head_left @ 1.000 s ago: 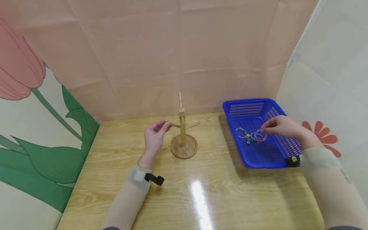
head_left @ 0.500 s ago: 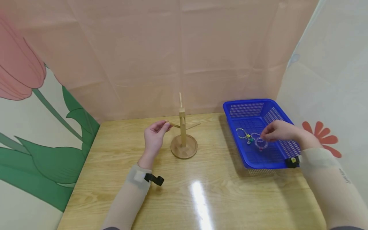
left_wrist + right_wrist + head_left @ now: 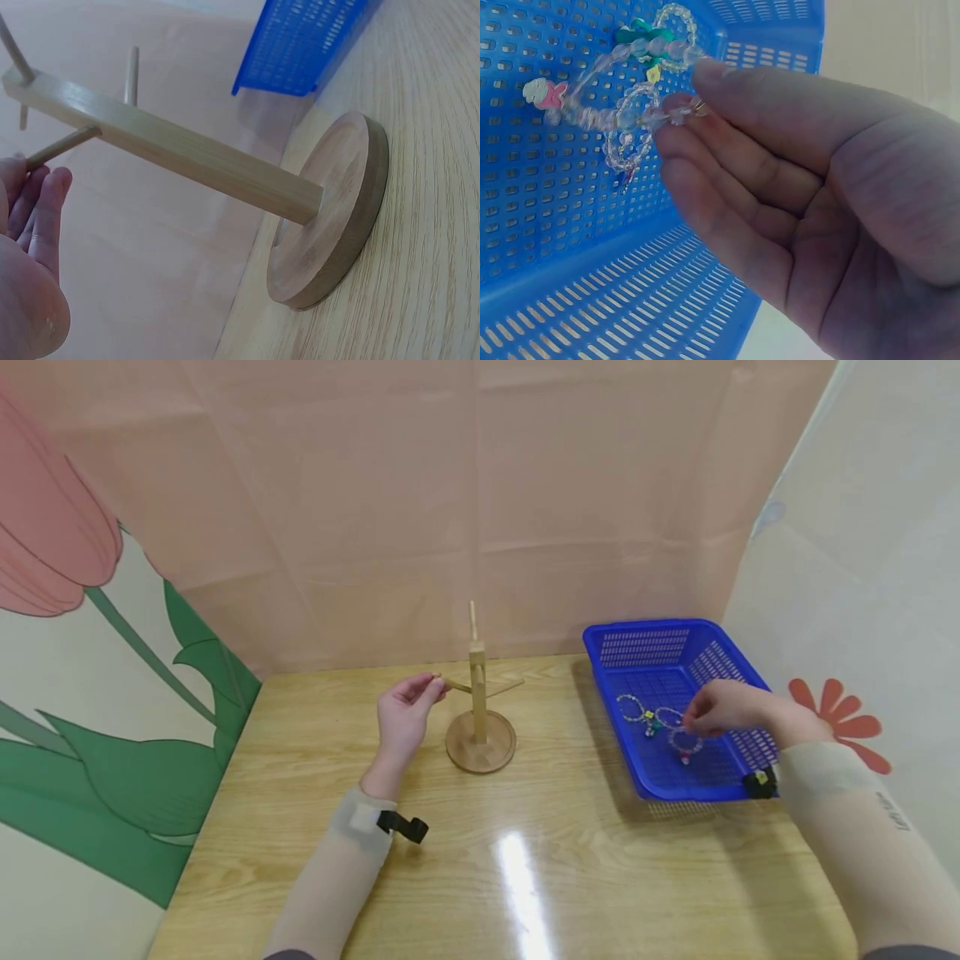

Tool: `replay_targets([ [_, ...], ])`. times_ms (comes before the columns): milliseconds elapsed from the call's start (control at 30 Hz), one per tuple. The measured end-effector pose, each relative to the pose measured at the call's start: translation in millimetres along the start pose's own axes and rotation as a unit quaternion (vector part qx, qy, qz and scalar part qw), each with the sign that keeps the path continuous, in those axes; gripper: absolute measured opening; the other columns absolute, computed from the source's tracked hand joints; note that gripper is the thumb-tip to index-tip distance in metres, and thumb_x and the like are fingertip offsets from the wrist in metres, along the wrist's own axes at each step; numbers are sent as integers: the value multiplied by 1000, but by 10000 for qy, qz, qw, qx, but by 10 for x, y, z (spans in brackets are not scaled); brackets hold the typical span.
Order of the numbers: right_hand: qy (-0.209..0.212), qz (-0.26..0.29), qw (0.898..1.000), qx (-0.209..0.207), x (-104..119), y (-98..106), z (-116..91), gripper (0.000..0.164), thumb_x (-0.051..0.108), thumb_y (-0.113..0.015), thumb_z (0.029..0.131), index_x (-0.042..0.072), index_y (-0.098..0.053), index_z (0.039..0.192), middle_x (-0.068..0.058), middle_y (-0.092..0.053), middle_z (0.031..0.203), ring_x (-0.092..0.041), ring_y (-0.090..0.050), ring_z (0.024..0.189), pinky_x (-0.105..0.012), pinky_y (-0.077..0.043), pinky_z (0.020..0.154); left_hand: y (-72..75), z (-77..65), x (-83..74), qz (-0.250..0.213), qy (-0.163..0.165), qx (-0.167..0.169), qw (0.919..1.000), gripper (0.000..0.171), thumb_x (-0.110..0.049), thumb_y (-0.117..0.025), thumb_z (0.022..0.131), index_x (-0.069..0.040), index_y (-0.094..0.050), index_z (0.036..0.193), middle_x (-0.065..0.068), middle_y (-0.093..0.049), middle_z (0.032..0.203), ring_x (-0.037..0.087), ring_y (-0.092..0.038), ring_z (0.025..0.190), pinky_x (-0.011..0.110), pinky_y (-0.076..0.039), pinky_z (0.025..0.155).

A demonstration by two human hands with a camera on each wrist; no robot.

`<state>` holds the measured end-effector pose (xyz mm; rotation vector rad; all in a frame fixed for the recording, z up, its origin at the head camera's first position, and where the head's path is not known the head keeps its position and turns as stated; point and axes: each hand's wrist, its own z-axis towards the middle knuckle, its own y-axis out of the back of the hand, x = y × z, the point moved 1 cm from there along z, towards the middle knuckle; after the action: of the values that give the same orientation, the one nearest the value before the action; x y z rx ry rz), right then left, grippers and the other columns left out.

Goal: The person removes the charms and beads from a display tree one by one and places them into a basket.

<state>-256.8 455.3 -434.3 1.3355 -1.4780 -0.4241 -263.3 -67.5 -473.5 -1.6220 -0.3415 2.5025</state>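
My left hand [image 3: 403, 718] pinches the end of a peg [image 3: 64, 146] on a wooden peg stand [image 3: 478, 710], which stands upright on its round base [image 3: 330, 225]. Over the blue basket [image 3: 637, 768], my right hand [image 3: 729, 708] pinches a beaded bracelet [image 3: 589, 116] between thumb and fingertips. Clear and pale pink beads make up this bracelet, and a pink-and-white charm [image 3: 546, 94] hangs from it. Behind it in the right wrist view lie a clear beaded bracelet [image 3: 622, 159] and another one [image 3: 676, 16] near a green charm [image 3: 646, 37].
The basket stands at the right of the wooden table [image 3: 360, 910], beside the flower-printed wall sheet. A pink sheet [image 3: 375, 527] hangs behind the stand. Further pegs [image 3: 132, 75] stick out from the post. A black wrist mount [image 3: 405, 827] sits on the left forearm.
My right hand has moved slightly down and right. The bracelet in its fingers now hangs lower, apart from the other bracelets. My left hand keeps its place at the peg.
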Motion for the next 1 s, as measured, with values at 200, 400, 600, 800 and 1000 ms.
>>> replay_targets([
  [200, -22, -68, 10000, -42, -32, 19, -7, 11, 9, -77, 96, 1, -77, 103, 2, -69, 84, -16, -60, 74, -28, -55, 64, -11, 1, -3, -1, -18, 14, 10000, 20, 6, -75, 98, 20, -70, 110, 15, -80, 99, 13, -79, 84, 31, -67, 81],
  [400, -115, -171, 9995, -222, -65, 33, -25, 11, 8, -76, 96, 2, -78, 105, -4, -76, 97, -18, -67, 83, -36, -62, 73, -20, 0, 3, 98, -40, 43, 9999, 19, 5, -76, 97, 19, -71, 110, 8, -81, 97, 14, -79, 83, 32, -67, 81],
  [600, -6, -335, 9987, -395, -80, 60, -28, 11, 10, -79, 95, 3, -79, 104, -7, -78, 101, -20, -71, 90, -42, -65, 78, -19, -4, 1, 208, 6, 21, 9998, 19, 2, -77, 97, 16, -73, 109, 6, -81, 95, 27, -79, 84, 34, -67, 81],
  [800, 10, -478, 9979, -428, -72, 82, -30, 13, 11, -78, 95, 3, -80, 106, -8, -79, 103, -25, -73, 94, -50, -65, 84, -24, 11, 1, 383, -22, 108, 9992, 19, -1, -78, 98, 13, -75, 111, 12, -81, 99, 19, -79, 86, 34, -67, 82],
  [1000, 22, -608, 9954, -738, 27, 101, -12, 24, 20, -75, 101, 1, -80, 114, -12, -79, 107, -32, -74, 99, -60, -63, 88, 47, 20, -64, 924, 244, 408, 9946, 24, -10, -80, 99, 6, -77, 116, 16, -80, 109, 30, -77, 100, 30, -65, 89],
])
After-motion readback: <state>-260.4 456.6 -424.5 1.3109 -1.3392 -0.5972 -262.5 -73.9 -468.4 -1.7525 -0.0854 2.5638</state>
